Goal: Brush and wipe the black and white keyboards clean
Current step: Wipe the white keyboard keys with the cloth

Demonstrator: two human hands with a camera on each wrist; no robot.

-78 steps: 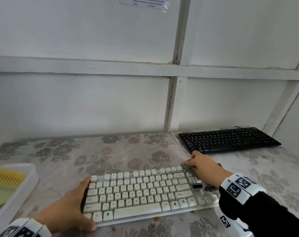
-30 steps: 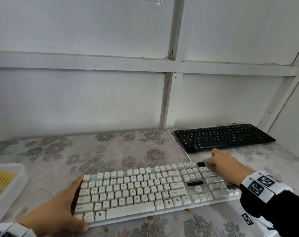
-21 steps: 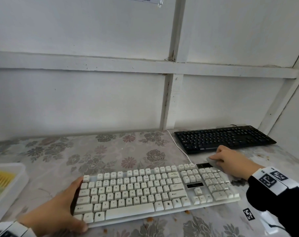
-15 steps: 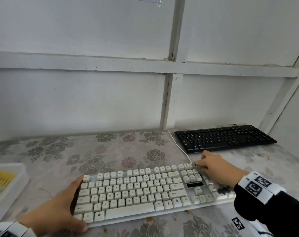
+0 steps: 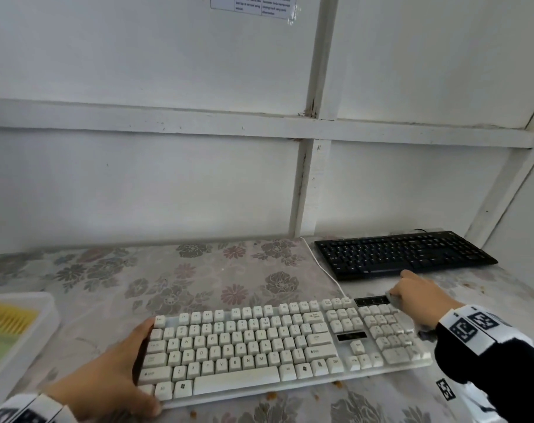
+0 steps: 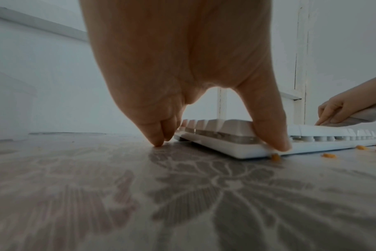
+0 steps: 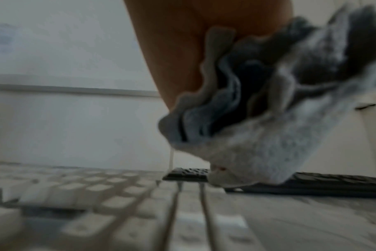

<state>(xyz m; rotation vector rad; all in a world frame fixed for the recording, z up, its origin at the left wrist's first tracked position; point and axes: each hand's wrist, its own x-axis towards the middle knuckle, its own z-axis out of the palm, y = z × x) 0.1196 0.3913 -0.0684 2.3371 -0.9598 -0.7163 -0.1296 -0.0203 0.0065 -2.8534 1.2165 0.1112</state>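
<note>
A white plastic keyboard [image 5: 277, 346] lies at 6 o'clock on the floral worktop [image 5: 198, 270]. The left hand [image 5: 107, 383] grips its left end; the right hand [image 5: 418, 297] clutches a grey cloth [image 7: 258, 135] at its 2 o'clock corner, near a black keyboard [image 5: 403, 254].

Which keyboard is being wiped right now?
The white keyboard: right hand presses a grey cloth on its numpad corner. The black keyboard lies untouched behind.

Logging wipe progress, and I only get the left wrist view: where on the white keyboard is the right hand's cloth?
Observer: The right hand presses the crumpled grey cloth on the white plastic keyboard's far right corner, beyond the number pad.
Operator: Where's the black keyboard?
Observer: The flat black keyboard lies just beyond that hand, by the wall.
Operator: And the brush?
Observer: A yellow brush lies in the white tray, far left.
</note>
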